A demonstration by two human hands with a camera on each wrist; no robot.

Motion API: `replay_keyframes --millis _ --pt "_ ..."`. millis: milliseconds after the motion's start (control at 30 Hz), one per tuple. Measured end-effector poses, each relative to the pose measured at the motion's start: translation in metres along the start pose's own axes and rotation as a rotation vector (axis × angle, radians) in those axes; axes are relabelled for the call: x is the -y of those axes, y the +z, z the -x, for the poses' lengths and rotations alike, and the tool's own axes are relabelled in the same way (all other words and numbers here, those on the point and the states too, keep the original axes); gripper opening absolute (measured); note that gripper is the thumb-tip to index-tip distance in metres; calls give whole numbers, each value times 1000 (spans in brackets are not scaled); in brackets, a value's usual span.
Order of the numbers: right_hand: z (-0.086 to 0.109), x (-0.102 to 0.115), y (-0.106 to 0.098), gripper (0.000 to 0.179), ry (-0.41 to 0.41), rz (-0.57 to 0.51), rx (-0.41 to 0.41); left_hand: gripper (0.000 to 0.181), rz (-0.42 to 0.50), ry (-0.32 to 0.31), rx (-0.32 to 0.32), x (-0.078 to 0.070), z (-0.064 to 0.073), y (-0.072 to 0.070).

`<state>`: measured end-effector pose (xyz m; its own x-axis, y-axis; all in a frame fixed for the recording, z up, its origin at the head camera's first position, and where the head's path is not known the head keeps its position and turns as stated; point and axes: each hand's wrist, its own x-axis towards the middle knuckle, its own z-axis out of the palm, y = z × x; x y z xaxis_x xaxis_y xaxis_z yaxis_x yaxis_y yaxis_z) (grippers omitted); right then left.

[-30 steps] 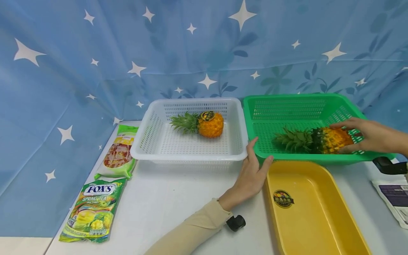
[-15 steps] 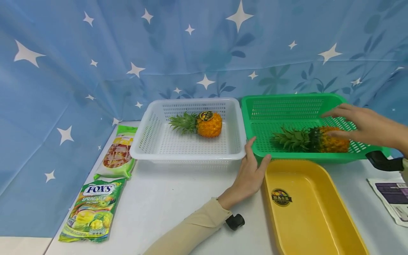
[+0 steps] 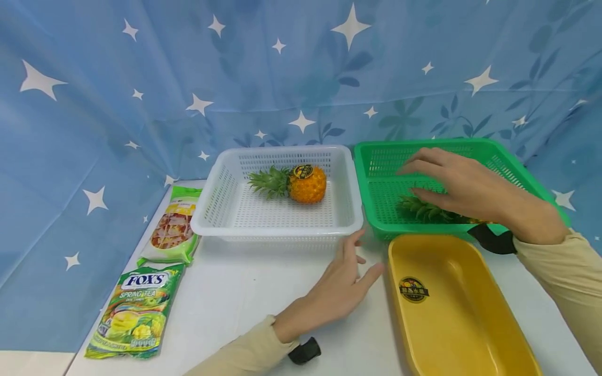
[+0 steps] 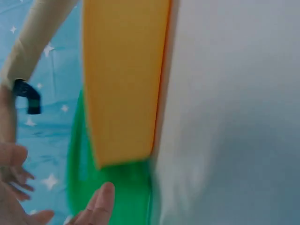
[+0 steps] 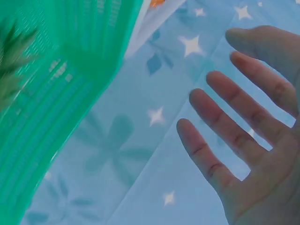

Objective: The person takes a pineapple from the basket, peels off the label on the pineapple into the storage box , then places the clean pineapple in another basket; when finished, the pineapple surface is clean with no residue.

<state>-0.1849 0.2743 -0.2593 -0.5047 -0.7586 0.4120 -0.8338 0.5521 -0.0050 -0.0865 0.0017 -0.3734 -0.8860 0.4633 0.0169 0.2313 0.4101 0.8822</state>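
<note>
"Green basket (image 3: 414, 228): what's inside?"
"One pineapple (image 3: 423, 210), lying sideways, partly screened by the right hand (image 3: 458, 184), its fingers spread wide."
"And the left hand (image 3: 329, 292)?"
"Fingers loosely apart, over the desk (image 3: 254, 292), near the white basket (image 3: 277, 231), where another pineapple (image 3: 308, 186) lies."
</note>
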Motion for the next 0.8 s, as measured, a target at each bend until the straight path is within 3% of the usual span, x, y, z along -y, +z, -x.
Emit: replay_keyframes --millis 100,233,333,500,600,800 --pt "-18 11 8 41 6 -86 -2 64 -151 120 -64 8 28 -34" --pt "-39 21 22 49 47 -224 51 58 -448 322 -283 29 57 -82" --pt "-55 23 33 45 91 -306 101 57 -599 368 -446 44 68 -117" --pt "-86 26 49 42 142 -390 162 66 -719 306 -634 66 67 -168" --pt "-110 33 54 47 142 -415 169 80 -723 215 -675 79 61 -184" --pt "-155 34 71 61 189 -433 175 100 -460 -83 -657 94 60 -190"
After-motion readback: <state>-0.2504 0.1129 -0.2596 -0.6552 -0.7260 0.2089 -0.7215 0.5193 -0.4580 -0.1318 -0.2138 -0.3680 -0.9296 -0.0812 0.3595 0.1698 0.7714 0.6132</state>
